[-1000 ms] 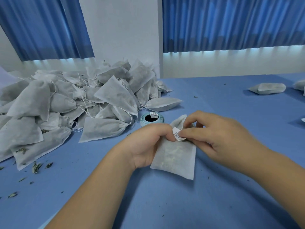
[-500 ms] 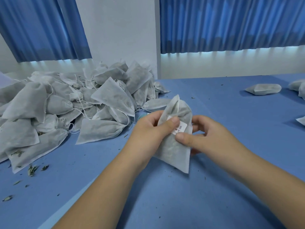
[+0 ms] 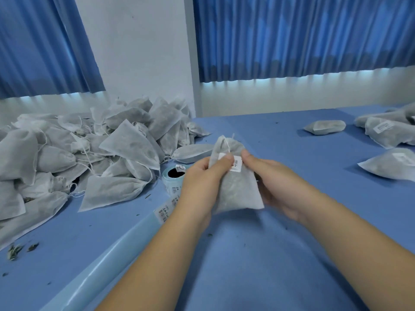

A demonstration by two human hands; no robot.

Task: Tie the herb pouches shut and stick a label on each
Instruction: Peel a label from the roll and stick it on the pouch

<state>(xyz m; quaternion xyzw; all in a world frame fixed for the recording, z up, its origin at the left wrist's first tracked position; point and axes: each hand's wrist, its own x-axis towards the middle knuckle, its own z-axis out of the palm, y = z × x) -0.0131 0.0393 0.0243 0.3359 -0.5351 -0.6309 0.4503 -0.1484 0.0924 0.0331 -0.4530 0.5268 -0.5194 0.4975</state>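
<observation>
Both thumbs have closed in on the label since half a second ago, and the pouch now stands more upright. It is a soft, white, fibrous fabric bag, rectangular below and gathered to a narrow neck by a thin drawstring, held just above the middle of the table. The left hand grips its left side, thumb flat on the small white barcoded sticker. The right hand grips the right side, thumb at the sticker's edge and fingers curled behind. Just left of the hands sits the pale blue label roll, with a glossy liner strip trailing toward the near edge. A slumped heap of tied pouches fills the far left corner, with dry herb crumbs beside it. Labelled pouches lie along the right edge.
</observation>
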